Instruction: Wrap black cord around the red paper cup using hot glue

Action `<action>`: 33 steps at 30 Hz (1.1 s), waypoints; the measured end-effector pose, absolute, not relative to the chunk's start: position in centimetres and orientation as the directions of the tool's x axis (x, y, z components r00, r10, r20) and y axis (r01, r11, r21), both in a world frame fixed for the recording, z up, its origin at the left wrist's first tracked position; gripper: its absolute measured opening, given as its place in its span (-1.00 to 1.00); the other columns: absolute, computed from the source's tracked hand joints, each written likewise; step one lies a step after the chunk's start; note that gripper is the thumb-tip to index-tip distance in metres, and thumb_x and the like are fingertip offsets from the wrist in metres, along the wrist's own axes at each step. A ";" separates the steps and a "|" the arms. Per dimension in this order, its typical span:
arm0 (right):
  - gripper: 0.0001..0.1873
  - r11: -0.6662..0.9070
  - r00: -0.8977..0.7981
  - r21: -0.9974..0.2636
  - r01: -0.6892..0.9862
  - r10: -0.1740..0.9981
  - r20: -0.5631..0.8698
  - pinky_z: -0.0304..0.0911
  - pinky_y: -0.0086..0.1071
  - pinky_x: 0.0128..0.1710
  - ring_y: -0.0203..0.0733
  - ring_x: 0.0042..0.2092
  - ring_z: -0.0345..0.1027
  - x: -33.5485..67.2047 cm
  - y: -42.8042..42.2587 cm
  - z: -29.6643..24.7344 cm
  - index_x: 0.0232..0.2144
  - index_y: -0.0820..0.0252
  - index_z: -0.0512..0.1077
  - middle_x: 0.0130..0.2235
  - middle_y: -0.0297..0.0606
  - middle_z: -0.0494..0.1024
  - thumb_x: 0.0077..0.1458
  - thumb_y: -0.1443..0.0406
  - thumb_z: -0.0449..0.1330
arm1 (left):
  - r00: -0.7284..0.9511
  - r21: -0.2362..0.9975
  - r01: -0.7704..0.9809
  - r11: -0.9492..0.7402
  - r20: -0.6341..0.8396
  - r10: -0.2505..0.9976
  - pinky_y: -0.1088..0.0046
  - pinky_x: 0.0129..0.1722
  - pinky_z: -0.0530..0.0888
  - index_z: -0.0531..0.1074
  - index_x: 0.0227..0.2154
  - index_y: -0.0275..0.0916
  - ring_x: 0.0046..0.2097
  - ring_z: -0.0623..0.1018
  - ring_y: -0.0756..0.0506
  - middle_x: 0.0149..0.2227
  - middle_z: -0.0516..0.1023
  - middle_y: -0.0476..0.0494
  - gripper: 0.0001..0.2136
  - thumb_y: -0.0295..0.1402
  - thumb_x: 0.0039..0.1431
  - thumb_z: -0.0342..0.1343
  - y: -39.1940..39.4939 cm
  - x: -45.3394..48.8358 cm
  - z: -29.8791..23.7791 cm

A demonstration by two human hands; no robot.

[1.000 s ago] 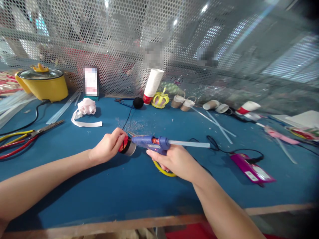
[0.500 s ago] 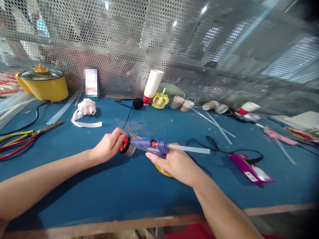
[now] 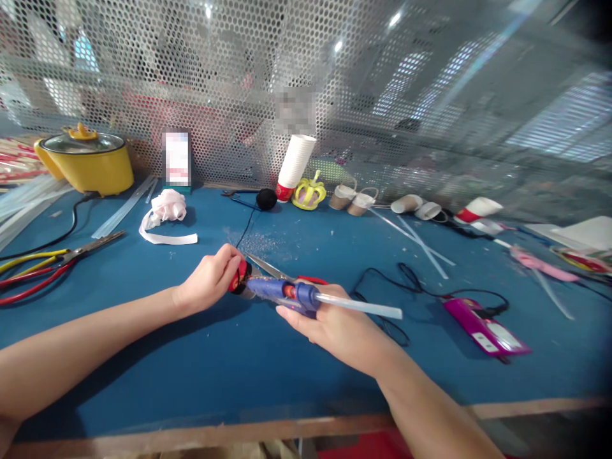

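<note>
My left hand point(image 3: 206, 280) is closed around a small red paper cup point(image 3: 236, 279) with a black band near its end. My right hand point(image 3: 342, 325) grips a blue hot glue gun point(image 3: 272, 288), its nozzle at the cup's banded end; touching or just apart, I cannot tell. A translucent glue stick point(image 3: 363, 307) juts from the gun's rear. Behind the gun lies a pair of scissors point(image 3: 266, 266), partly hidden by gun and hand. Black yarn runs from a ball of yarn point(image 3: 266, 199) towards the cup.
Large scissors point(image 3: 71, 258) and a yellow electric pot point(image 3: 93, 166) stand left, near a crumpled white ribbon point(image 3: 167, 207). Stacked paper cups point(image 3: 297, 159), a yellow woven basket point(image 3: 308, 194) and small cup baskets line the back. A purple power strip point(image 3: 485, 328) with a cord lies right.
The glue gun's nozzle has dropped slightly and moved left against the cup's end, covering more of its pale part. More of the scissors behind it shows, including a red handle.
</note>
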State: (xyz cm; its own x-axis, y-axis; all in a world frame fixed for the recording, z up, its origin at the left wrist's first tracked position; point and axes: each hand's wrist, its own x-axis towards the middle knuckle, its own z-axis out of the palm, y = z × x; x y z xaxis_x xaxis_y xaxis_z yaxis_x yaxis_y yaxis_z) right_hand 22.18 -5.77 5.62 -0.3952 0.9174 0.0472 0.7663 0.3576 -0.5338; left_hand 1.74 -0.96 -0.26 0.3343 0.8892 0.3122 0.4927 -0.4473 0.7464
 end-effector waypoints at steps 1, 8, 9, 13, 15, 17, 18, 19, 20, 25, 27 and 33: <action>-0.82 0.349 -0.386 -0.534 0.770 0.921 0.046 0.15 -0.46 -0.53 -0.30 -0.57 0.25 22.3 -5.7 5.6 -0.50 0.15 0.35 -0.62 -0.37 0.38 0.03 0.19 0.08 | 0.335 0.750 0.489 -0.445 0.309 0.890 0.56 -0.53 0.32 0.24 -0.35 -0.26 -0.57 0.37 0.05 -0.60 0.37 0.04 -0.79 -0.31 0.24 -0.26 -1.0 1.8 -0.2; -0.80 0.359 -0.395 -0.505 0.785 0.918 0.039 0.16 -0.45 -0.48 -0.29 -0.54 0.27 22.3 -5.7 5.6 -0.51 0.15 0.32 -0.60 -0.37 0.38 0.06 0.17 0.06 | 0.331 0.755 0.497 -0.428 0.292 0.897 0.55 -0.51 0.33 0.25 -0.34 -0.27 -0.57 0.36 0.06 -0.59 0.38 0.03 -0.79 -0.31 0.23 -0.26 -0.9 1.8 -0.2; -0.80 0.375 -0.412 -0.498 0.782 0.910 0.039 0.17 -0.45 -0.47 -0.30 -0.53 0.27 22.3 -5.8 5.6 -0.51 0.15 0.32 -0.57 -0.36 0.40 0.06 0.18 0.06 | 0.332 0.755 0.495 -0.430 0.294 0.897 0.55 -0.51 0.33 0.25 -0.33 -0.27 -0.56 0.36 0.06 -0.59 0.38 0.03 -0.79 -0.31 0.24 -0.26 -0.9 1.8 -0.2; -0.82 0.380 -0.419 -0.498 0.780 0.907 0.036 0.17 -0.45 -0.47 -0.30 -0.51 0.28 22.2 -5.8 5.7 -0.49 0.16 0.34 -0.53 -0.33 0.43 0.05 0.19 0.08 | 0.333 0.757 0.485 -0.438 0.304 0.893 0.56 -0.51 0.33 0.24 -0.34 -0.27 -0.56 0.36 0.06 -0.58 0.38 0.02 -0.79 -0.31 0.24 -0.26 -0.9 1.8 -0.2; -0.82 0.343 -0.386 -0.526 0.778 0.922 0.031 0.16 -0.45 -0.50 -0.29 -0.55 0.27 22.2 -5.8 5.7 -0.50 0.15 0.34 -0.61 -0.37 0.39 0.04 0.19 0.08 | 0.340 0.759 0.483 -0.436 0.297 0.893 0.56 -0.52 0.33 0.24 -0.34 -0.27 -0.57 0.36 0.06 -0.59 0.37 0.03 -0.79 -0.31 0.24 -0.26 -0.9 1.8 -0.1; -0.82 0.322 -0.373 -0.553 0.768 0.928 0.022 0.14 -0.45 -0.54 -0.30 -0.58 0.26 22.3 -5.8 5.6 -0.51 0.14 0.35 -0.66 -0.39 0.37 0.03 0.19 0.09 | 0.345 0.756 0.487 -0.437 0.293 0.892 0.55 -0.51 0.33 0.24 -0.34 -0.26 -0.56 0.36 0.05 -0.59 0.37 0.03 -0.79 -0.31 0.24 -0.26 -0.9 1.8 -0.1; -0.83 0.323 -0.378 -0.559 0.763 0.925 0.018 0.13 -0.46 -0.55 -0.30 -0.59 0.26 22.3 -5.8 5.6 -0.51 0.14 0.35 -0.66 -0.40 0.36 0.03 0.19 0.09 | 0.345 0.753 0.490 -0.440 0.296 0.891 0.55 -0.51 0.33 0.24 -0.34 -0.26 -0.56 0.37 0.05 -0.58 0.38 0.03 -0.79 -0.31 0.24 -0.26 -0.9 1.8 -0.1; -0.83 0.328 -0.388 -0.561 0.760 0.922 0.014 0.13 -0.45 -0.56 -0.30 -0.60 0.25 22.2 -5.9 5.6 -0.51 0.14 0.35 -0.67 -0.40 0.36 0.03 0.20 0.09 | 0.346 0.751 0.490 -0.443 0.299 0.889 0.55 -0.51 0.33 0.24 -0.34 -0.26 -0.56 0.37 0.05 -0.58 0.38 0.03 -0.80 -0.31 0.24 -0.26 -0.9 1.8 -0.1; -0.83 0.334 -0.395 -0.559 0.759 0.918 0.012 0.12 -0.45 -0.57 -0.30 -0.61 0.24 22.2 -5.8 5.6 -0.52 0.14 0.35 -0.67 -0.40 0.36 0.03 0.20 0.09 | 0.346 0.750 0.488 -0.447 0.304 0.888 0.55 -0.51 0.33 0.24 -0.34 -0.26 -0.56 0.37 0.05 -0.58 0.37 0.03 -0.79 -0.31 0.24 -0.26 -0.9 1.7 -0.2; -0.77 0.329 -0.378 -0.544 0.772 0.926 0.025 0.13 -0.45 -0.58 -0.31 -0.64 0.22 22.4 -5.4 5.7 -0.58 0.15 0.32 -0.72 -0.41 0.32 0.03 0.18 0.08 | 0.340 0.742 0.489 -0.459 0.322 0.884 0.55 -0.53 0.31 0.24 -0.34 -0.25 -0.57 0.35 0.05 -0.59 0.36 0.03 -0.80 -0.31 0.23 -0.25 -0.9 1.7 -0.3; -0.74 0.303 -0.369 -0.561 0.771 0.929 -0.006 0.14 -0.45 -0.57 -0.33 -0.64 0.22 22.5 -5.1 5.7 -0.61 0.16 0.29 -0.72 -0.41 0.32 0.04 0.18 0.06 | 0.341 0.742 0.485 -0.462 0.326 0.882 0.56 -0.55 0.30 0.23 -0.36 -0.25 -0.58 0.34 0.05 -0.60 0.35 0.04 -0.80 -0.31 0.23 -0.25 -0.9 1.7 -0.4; -0.68 0.183 -0.296 -0.616 0.767 0.951 -0.086 0.15 -0.45 -0.58 -0.35 -0.68 0.20 22.7 -4.6 5.4 -0.64 0.17 0.26 -0.75 -0.43 0.29 0.05 0.14 0.05 | 0.345 0.725 0.487 -0.487 0.353 0.870 0.56 -0.53 0.29 0.20 -0.38 -0.25 -0.56 0.33 0.06 -0.57 0.33 0.04 -0.83 -0.33 0.23 -0.24 -1.0 1.7 -0.4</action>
State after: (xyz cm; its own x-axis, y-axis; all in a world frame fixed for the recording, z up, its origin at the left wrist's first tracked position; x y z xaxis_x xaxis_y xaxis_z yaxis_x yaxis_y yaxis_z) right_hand 22.71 -4.57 5.44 -0.2959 0.9513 -0.0863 0.7665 0.1826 -0.6157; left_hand 1.68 -1.02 -0.43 0.3450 0.8698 0.3528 0.4869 -0.4872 0.7250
